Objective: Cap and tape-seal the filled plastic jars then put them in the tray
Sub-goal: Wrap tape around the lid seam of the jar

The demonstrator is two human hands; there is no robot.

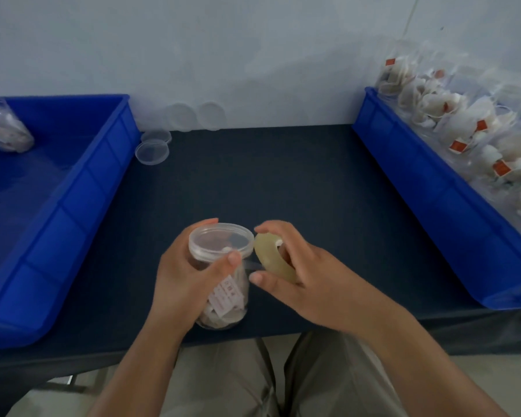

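At 6 o'clock: left hand [181, 278] grips capped jar [223, 251], right hand [298, 278] holds tape [271, 257] on it; one in tray [103, 164], plenty left.

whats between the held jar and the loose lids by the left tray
Nothing: the head view shows only bare dark table between the jar and those lids.

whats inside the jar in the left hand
Through the clear jar wall, whitish sachets and a printed paper tag show, under a clear lid. The left hand covers the jar's left side, so the rest is hidden.
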